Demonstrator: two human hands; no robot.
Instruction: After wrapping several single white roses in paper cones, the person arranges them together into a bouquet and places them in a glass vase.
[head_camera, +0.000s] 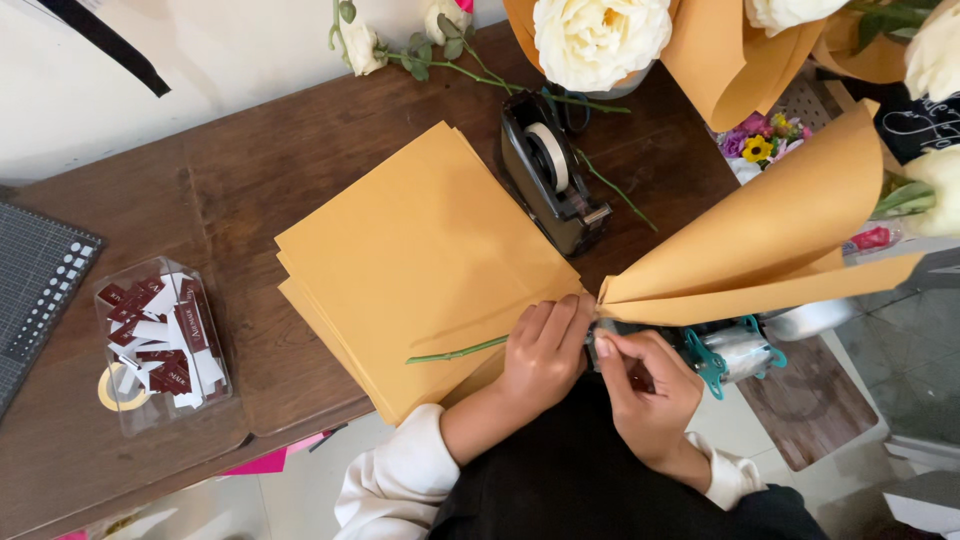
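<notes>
Together, our left hand (543, 352) and right hand (645, 385) pinch closed on the narrow tip of a tan paper cone (760, 255), which widens up-right from our fingers; its green stem (458, 352) trails left over the tabletop (240, 180).

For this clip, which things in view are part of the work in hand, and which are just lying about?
In hand:
left hand gripping the paper cone at its narrow end
right hand at the same spot
green stem
stack of tan paper sheets

Lying about:
tape dispenser
clear box of small labels
loose white rose
</notes>
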